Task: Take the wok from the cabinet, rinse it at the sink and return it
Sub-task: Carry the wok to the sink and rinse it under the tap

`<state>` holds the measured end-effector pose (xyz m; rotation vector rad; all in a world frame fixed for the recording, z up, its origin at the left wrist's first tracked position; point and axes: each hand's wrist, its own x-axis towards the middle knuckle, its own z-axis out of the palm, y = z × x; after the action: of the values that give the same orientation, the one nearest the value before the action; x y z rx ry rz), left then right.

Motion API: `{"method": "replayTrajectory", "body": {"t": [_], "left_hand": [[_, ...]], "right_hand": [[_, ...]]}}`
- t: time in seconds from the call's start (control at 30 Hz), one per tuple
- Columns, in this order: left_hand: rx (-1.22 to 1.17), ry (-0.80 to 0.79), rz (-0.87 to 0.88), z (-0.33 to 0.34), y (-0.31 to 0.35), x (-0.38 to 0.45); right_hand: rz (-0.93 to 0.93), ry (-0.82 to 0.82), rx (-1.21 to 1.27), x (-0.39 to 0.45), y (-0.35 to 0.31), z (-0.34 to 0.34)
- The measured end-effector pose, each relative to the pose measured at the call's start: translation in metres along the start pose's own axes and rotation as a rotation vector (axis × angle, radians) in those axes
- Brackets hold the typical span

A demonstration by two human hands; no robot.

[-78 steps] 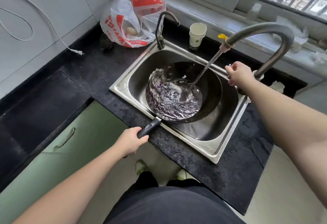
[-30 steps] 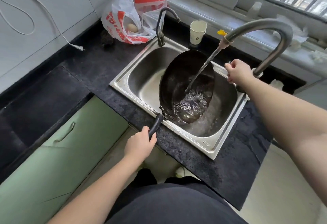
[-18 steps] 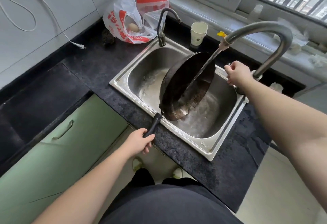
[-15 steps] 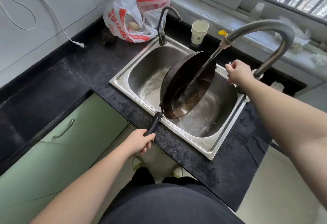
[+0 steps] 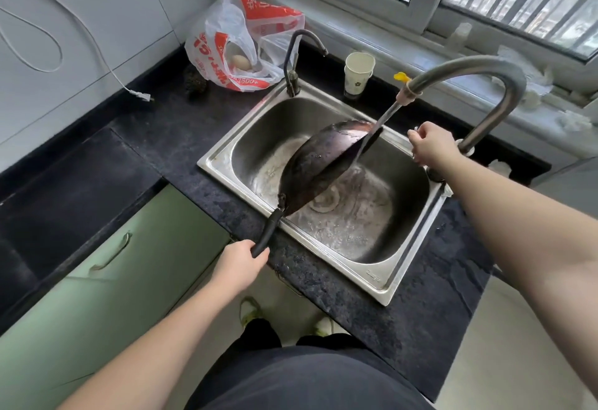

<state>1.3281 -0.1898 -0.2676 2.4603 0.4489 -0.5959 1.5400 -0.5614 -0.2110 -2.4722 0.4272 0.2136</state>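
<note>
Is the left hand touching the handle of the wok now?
Touching. In the head view the left hand has its fingers curled round the end of the black handle, holding the wok tipped on edge over the sink.

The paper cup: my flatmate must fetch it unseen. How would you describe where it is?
Find the steel sink. Behind its back rim, on the black counter between the small dark tap and the big faucet, stands the paper cup: white, upright, the only cup there.
</note>
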Motion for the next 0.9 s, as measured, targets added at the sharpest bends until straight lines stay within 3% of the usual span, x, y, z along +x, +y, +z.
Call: {"method": "replayTrajectory", "body": {"t": [0.33, 0.9], "left_hand": [[0.142, 0.099, 0.006, -0.050, -0.008, 0.032], [0.226, 0.079, 0.074, -0.064, 0.011, 0.044]], "right_hand": [[0.015, 0.004, 0.035, 0.002, 0.002, 0.004], [0.025, 0.018, 0.066, 0.002, 0.003, 0.005]]}}
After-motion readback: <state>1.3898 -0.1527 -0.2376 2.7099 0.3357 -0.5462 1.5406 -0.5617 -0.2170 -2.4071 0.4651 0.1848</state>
